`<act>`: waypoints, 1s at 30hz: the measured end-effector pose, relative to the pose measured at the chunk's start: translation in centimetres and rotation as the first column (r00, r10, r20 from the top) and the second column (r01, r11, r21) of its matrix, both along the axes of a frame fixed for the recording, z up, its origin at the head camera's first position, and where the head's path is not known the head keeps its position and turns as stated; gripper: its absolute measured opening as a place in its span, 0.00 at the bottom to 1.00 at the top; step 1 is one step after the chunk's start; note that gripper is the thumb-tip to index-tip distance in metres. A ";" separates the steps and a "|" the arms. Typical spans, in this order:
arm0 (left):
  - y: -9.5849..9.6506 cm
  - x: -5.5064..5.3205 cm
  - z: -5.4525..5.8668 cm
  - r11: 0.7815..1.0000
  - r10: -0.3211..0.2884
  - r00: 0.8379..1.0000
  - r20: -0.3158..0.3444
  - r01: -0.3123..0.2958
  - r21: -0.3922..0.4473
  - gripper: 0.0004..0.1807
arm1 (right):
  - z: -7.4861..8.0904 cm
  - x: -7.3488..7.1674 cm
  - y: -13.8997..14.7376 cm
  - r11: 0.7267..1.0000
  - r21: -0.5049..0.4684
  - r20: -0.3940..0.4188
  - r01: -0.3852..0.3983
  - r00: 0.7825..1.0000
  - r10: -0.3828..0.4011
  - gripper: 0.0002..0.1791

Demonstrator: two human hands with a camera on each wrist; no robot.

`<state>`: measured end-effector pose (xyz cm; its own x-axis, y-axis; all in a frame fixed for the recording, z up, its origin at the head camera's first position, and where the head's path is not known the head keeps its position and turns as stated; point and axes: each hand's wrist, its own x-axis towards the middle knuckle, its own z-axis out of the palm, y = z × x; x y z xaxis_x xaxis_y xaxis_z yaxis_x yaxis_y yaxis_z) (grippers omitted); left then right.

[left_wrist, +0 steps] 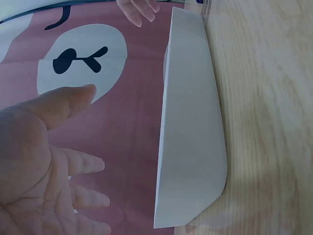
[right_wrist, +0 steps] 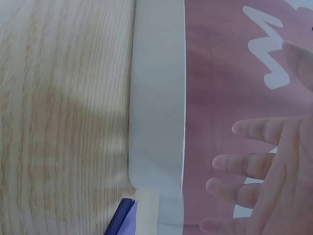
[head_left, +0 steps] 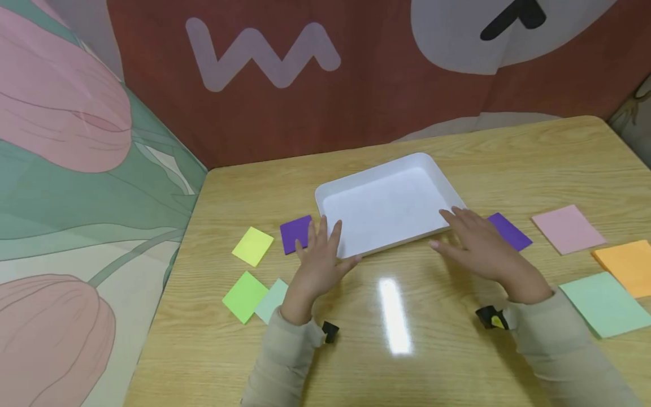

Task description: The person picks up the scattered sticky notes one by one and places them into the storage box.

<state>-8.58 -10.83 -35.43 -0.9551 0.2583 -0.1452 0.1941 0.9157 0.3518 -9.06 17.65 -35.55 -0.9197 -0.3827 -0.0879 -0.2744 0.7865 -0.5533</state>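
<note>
A shallow white tray (head_left: 391,209) lies on the wooden table, set at a slant. My left hand (head_left: 317,265) is over its near left corner, fingers spread and nothing in them. At the near right corner my right hand (head_left: 475,240) reaches out, also with straight fingers and no object. Both wrist views show the tray's outer wall (left_wrist: 193,117) with the fingers above its rim, seemingly apart from it. A purple paper pad (head_left: 292,233) lies close to the left fingertips. Partly covered by the right hand, another purple pad (head_left: 510,232) sits beside the tray.
On the left lie a yellow square (head_left: 252,246), a green square (head_left: 245,297) and a mint square (head_left: 272,301). Pink (head_left: 568,229), orange (head_left: 625,267) and larger mint (head_left: 606,304) squares lie on the right. A printed curtain (head_left: 305,113) hangs behind the table.
</note>
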 end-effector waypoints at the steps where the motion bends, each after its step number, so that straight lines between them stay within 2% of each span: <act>1: 0.0 0.0 0.0 1.000 0.002 1.000 0.002 -0.002 0.001 0.42 | 0.0 0.0 0.0 1.000 -0.001 0.002 0.002 1.000 -0.002 0.41; 11: -0.1 -0.5 -0.7 1.000 0.028 0.999 0.016 -0.028 0.000 0.42 | -0.4 -0.6 0.5 0.999 -0.029 0.056 0.046 0.997 -0.045 0.40; 17: -0.2 -0.5 -1.1 1.000 0.029 0.999 0.025 -0.030 0.005 0.42 | -0.8 -1.0 0.7 0.999 -0.033 0.059 0.037 0.998 -0.035 0.40; 24: -0.3 -0.8 -1.4 0.999 0.040 0.999 0.012 -0.040 -0.001 0.41 | -1.2 -1.4 0.9 0.996 -0.041 0.068 0.078 0.995 -0.075 0.40; 30: -0.4 -0.9 -1.7 0.999 0.050 0.998 0.040 -0.050 -0.001 0.41 | -1.4 -1.4 0.9 0.994 -0.033 0.097 0.100 0.991 -0.097 0.42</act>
<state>-9.49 -11.21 -37.15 -0.9603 0.2107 -0.1831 0.1344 0.9238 0.3585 -10.46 18.55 -36.98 -0.9412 -0.2953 -0.1639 -0.1414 0.7854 -0.6027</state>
